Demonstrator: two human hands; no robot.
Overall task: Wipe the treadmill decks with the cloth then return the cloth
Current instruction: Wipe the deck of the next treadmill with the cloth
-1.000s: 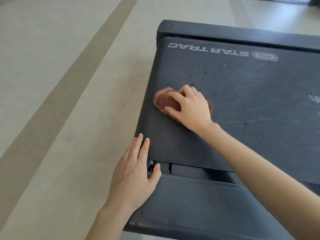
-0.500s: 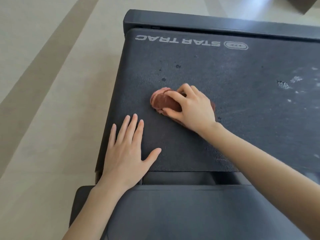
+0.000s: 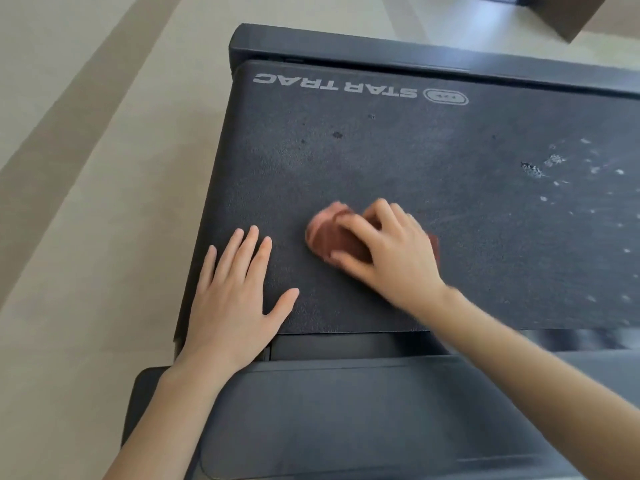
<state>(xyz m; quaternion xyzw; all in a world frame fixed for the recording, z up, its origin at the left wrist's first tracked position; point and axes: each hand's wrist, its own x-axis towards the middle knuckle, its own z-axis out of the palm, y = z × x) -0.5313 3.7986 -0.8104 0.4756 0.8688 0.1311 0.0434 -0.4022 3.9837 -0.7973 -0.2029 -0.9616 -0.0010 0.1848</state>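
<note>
Pale floor (image 3: 86, 237) lies all round the black treadmill. Nearest is its smooth hood (image 3: 346, 410), with both forearms reaching over it. Just past that, the left hand (image 3: 232, 306) lies flat on the deck (image 3: 450, 161), fingers straight and a little spread, thumb out, holding nothing; I'd say it braces the person. Beside that thumb but not touching it, the right hand (image 3: 391, 258) has its fingers curled over a bunched reddish cloth (image 3: 329, 237) and presses it to the deck. The hand is blurred, so I take it to be mid-stroke. Ahead of those fingertips sit a few dark spots (image 3: 337, 135). Well off to the little-finger side, white specks (image 3: 554, 161) are scattered. Farther on, the logo (image 3: 336, 86) runs along the deck's end. By my reckoning the wiping is under way but far from done. These marks remain, other decks are out of sight, and the cloth has yet to go back.
</note>
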